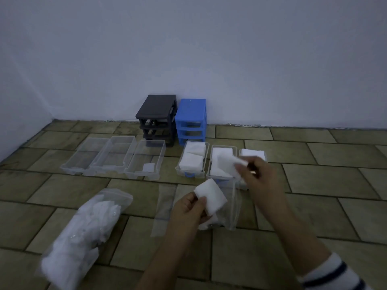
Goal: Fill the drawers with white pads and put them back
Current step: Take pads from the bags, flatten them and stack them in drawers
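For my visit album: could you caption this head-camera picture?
Left hand and right hand each hold a white pad above clear drawers on the tiled floor.

Tiled floor (314, 195); pale wall (188, 49) behind.

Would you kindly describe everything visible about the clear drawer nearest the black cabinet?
The clear drawer is a see-through plastic tray, rectangular and open-topped, with a lip-like handle at its near end. It sits flat on the tiled floor, lengthwise toward the wall, just in front of the black cabinet and rightmost of three clear drawers. It holds only one small white pad near its front right corner. Neither hand touches it.
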